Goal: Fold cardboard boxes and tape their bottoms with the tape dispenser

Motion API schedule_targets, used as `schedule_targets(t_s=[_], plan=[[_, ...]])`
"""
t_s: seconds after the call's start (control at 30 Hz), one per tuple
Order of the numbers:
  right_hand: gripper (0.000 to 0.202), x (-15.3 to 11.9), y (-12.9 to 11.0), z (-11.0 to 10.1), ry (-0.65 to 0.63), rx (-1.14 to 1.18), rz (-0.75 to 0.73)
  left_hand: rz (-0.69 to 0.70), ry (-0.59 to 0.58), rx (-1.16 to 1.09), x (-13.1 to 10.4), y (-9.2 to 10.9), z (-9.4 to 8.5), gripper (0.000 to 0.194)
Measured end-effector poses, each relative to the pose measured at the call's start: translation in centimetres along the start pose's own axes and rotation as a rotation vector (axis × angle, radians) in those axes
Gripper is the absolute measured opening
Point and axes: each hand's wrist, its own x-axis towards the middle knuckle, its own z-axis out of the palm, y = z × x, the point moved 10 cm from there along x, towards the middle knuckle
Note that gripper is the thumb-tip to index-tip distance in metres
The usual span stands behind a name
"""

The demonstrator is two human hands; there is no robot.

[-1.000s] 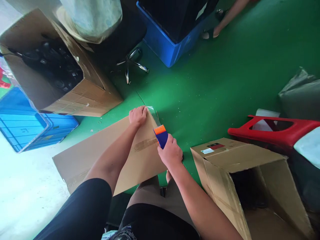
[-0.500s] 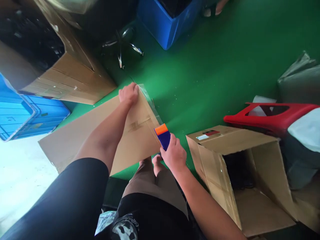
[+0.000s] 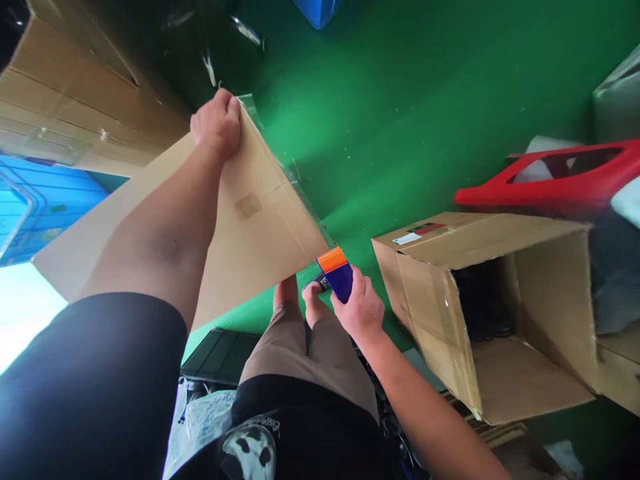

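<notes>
A large brown cardboard box (image 3: 260, 220) is tilted in front of my legs, one broad flat side facing me. My left hand (image 3: 218, 123) is closed over its far top corner, fingers curled past the edge and partly hidden. Clear tape (image 3: 300, 190) runs loosely along the far edge, sticking out beyond the cardboard. In my right hand (image 3: 361, 303) is an orange and dark blue tape dispenser (image 3: 336, 272), its orange end at the near right corner of the box. Whether that end touches the cardboard, I cannot tell.
An open cardboard box (image 3: 425, 320) with dark contents lies at the right, below a red plastic frame (image 3: 540, 183). Another carton (image 3: 85, 100) and a blue crate (image 3: 60, 200) stand at the left. Chair legs (image 3: 245, 32) and a blue bin (image 3: 319, 10) are farther off on the green floor.
My view has tipped down, so surroundings shift in the picture. The box has swung, its held corner moving up and left with my left hand. The tape dispenser stays near the right corner.
</notes>
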Motion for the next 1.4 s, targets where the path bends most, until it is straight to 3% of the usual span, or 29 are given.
schedule_targets(t_s=[0.4,0.67,0.8,0.97,1.1,1.23,1.4], plan=[[0.061,0.0,1.5,0.5,0.036,-0.010,-0.042,0.015,0.048,-0.037,0.1,0.0,-0.3,0.049],[0.071,0.4,2.7,2.1,-0.101,-0.002,0.017,-0.041,0.019,-0.017,1.6,-1.3,0.8,0.066],[0.080,0.4,2.8,2.6,-0.108,0.003,0.009,-0.052,0.019,0.012,1.7,-1.4,0.8,0.059],[0.068,0.5,3.3,3.8,-0.095,0.038,0.011,-0.023,0.070,-0.032,1.3,-1.1,0.3,0.051],[0.071,-0.5,4.7,4.7,-0.086,0.049,-0.007,-0.007,0.063,-0.048,1.2,-0.9,0.2,0.052],[0.069,-1.5,5.7,4.7,-0.092,0.028,0.003,-0.012,0.061,0.011,1.2,-0.8,0.2,0.053],[0.077,-1.3,5.1,4.3,-0.158,-0.034,0.027,0.012,0.069,0.008,0.8,-0.3,0.0,0.049]])
